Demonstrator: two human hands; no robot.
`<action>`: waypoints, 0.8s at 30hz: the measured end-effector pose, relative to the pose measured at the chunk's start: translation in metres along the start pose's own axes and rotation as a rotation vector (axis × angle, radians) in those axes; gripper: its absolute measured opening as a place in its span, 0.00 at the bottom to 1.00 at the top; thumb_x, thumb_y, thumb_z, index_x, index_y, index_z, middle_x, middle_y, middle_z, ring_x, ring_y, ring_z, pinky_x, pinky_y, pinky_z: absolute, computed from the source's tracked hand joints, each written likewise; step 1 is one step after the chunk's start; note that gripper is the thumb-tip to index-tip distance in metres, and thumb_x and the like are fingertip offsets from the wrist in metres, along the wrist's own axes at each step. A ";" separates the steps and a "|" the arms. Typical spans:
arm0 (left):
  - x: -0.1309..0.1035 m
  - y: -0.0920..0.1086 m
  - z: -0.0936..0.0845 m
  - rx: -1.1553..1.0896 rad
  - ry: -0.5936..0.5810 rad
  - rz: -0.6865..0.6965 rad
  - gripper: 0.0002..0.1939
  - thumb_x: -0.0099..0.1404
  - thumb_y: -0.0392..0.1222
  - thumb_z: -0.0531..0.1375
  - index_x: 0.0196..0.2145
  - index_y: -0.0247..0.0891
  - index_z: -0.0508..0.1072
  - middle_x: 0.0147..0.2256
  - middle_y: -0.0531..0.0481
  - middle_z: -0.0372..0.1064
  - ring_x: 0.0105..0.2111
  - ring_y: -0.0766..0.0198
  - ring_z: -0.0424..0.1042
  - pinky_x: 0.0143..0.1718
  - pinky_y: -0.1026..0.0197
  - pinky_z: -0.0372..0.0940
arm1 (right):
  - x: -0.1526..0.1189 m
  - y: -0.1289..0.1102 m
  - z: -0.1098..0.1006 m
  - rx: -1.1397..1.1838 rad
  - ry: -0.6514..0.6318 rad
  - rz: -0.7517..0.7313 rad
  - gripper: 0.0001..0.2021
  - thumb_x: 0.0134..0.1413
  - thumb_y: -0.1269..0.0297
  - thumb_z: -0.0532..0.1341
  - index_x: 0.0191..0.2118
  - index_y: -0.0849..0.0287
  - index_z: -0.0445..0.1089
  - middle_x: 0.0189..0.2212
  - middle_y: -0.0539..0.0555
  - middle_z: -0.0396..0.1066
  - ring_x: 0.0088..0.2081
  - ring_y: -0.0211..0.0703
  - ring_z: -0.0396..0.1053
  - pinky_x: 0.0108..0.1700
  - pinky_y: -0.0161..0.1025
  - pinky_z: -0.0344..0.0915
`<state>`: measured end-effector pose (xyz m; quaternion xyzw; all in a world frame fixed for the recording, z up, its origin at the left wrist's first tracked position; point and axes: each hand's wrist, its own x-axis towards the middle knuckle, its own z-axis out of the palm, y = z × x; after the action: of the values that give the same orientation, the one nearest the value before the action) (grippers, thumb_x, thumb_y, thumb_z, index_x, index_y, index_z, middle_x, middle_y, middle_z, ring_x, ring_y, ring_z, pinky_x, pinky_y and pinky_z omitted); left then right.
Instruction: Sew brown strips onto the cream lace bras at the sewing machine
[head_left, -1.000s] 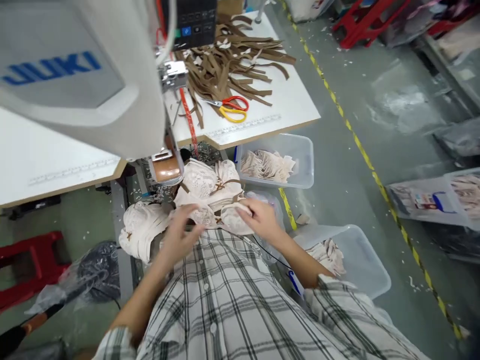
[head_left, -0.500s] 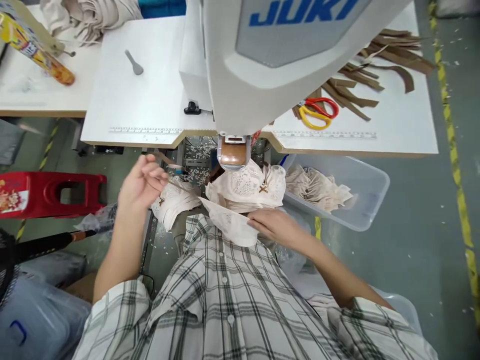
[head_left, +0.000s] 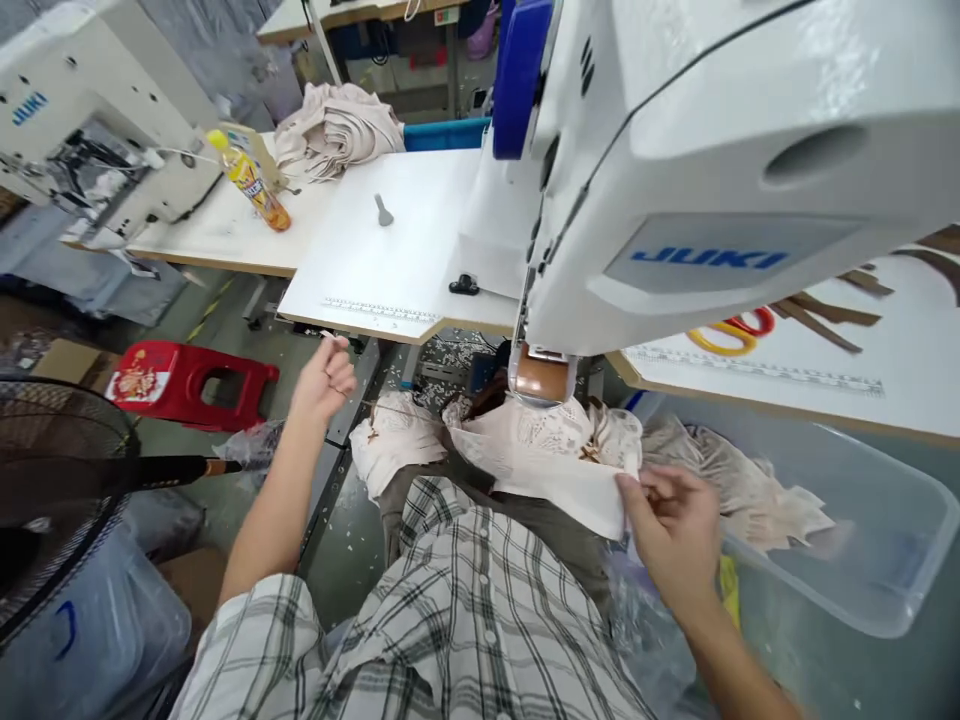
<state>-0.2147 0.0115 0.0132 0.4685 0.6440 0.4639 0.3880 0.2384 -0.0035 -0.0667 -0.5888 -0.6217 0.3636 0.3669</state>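
Observation:
My right hand (head_left: 675, 530) pinches the edge of a cream fabric panel (head_left: 570, 490) between thumb and fingers. The panel stretches left below the sewing machine's working end (head_left: 544, 375). Close behind it lies a cream lace bra (head_left: 551, 425) with a small brown bow. More cream bra pieces (head_left: 401, 440), also with a bow, rest on the left of my lap. Away from the cloth, to the left, my left hand (head_left: 324, 385) is closed above the floor beside the table edge. A small pale bit shows at its fingertips; what it is I cannot make out.
The white machine head (head_left: 720, 200) stands over the table (head_left: 382, 265). Red and yellow scissors (head_left: 724, 340) and brown strips (head_left: 825, 315) lie right. A clear bin (head_left: 892, 590) holds cream fabric. Left are a bottle (head_left: 259, 190), a red stool (head_left: 169, 390) and a fan (head_left: 67, 500).
The camera view has swung left. My right hand has drawn the fabric panel to the right, in front of the bra. My left hand has moved away from the cloth and its fingers have curled closed.

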 end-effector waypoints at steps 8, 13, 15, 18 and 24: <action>-0.057 0.029 0.135 -0.167 -0.405 -0.191 0.17 0.68 0.54 0.54 0.30 0.39 0.68 0.16 0.62 0.44 0.15 0.71 0.44 0.17 0.65 0.46 | 0.027 -0.069 0.040 0.085 -0.487 -0.165 0.14 0.63 0.54 0.58 0.43 0.56 0.75 0.36 0.54 0.78 0.35 0.45 0.75 0.36 0.40 0.71; -0.063 0.052 0.170 0.145 -0.562 -0.099 0.16 0.67 0.48 0.56 0.24 0.38 0.66 0.20 0.57 0.55 0.22 0.69 0.53 0.23 0.64 0.49 | 0.051 -0.086 0.036 0.228 -0.604 -0.128 0.14 0.60 0.54 0.61 0.44 0.58 0.75 0.36 0.52 0.77 0.33 0.39 0.70 0.35 0.35 0.64; -0.061 0.053 0.171 0.272 -0.616 -0.031 0.18 0.67 0.48 0.55 0.22 0.39 0.63 0.20 0.56 0.54 0.22 0.68 0.55 0.24 0.63 0.50 | 0.057 -0.085 0.029 0.187 -0.682 -0.148 0.09 0.60 0.59 0.62 0.40 0.57 0.76 0.32 0.50 0.76 0.32 0.38 0.69 0.34 0.34 0.61; -0.055 0.044 0.169 0.292 -0.583 0.009 0.15 0.64 0.51 0.58 0.23 0.41 0.67 0.21 0.54 0.59 0.22 0.63 0.59 0.25 0.59 0.55 | 0.063 -0.075 0.023 0.092 -0.729 -0.187 0.05 0.58 0.65 0.62 0.34 0.57 0.75 0.29 0.49 0.75 0.32 0.39 0.69 0.36 0.35 0.59; -0.080 0.013 0.192 0.082 -0.539 -0.018 0.15 0.59 0.63 0.60 0.31 0.53 0.77 0.33 0.42 0.75 0.36 0.44 0.75 0.36 0.40 0.68 | 0.062 -0.065 0.045 0.130 -0.292 -0.048 0.09 0.65 0.62 0.52 0.36 0.59 0.67 0.33 0.53 0.72 0.35 0.43 0.68 0.37 0.39 0.62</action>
<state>-0.0117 -0.0187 -0.0209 0.5847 0.5398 0.2925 0.5303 0.1660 0.0553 -0.0287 -0.4896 -0.6575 0.4758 0.3186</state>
